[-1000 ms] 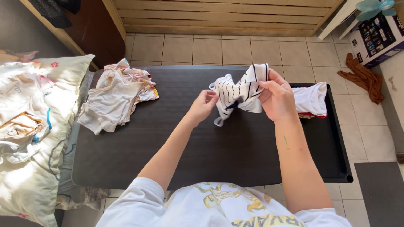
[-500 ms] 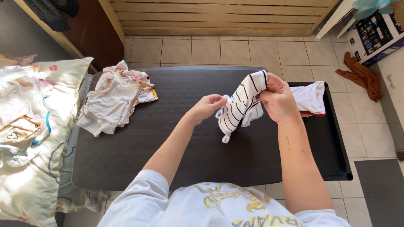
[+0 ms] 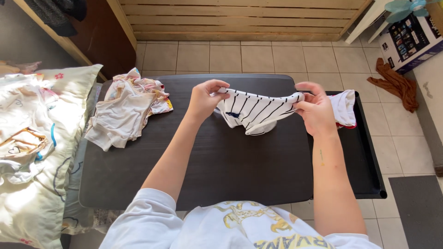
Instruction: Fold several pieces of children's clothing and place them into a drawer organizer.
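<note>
Above the dark table, we are holding a small white garment with dark stripes stretched between both hands. Our left hand is pinching its left edge between thumb and curled fingers; our right hand is pinching the right edge, its upper fingers arching loosely over the cloth. Both forearms are reaching forward, elbows bent. A heap of pale clothes is lying at the table's left, a folded white pile just beside our right hand.
</note>
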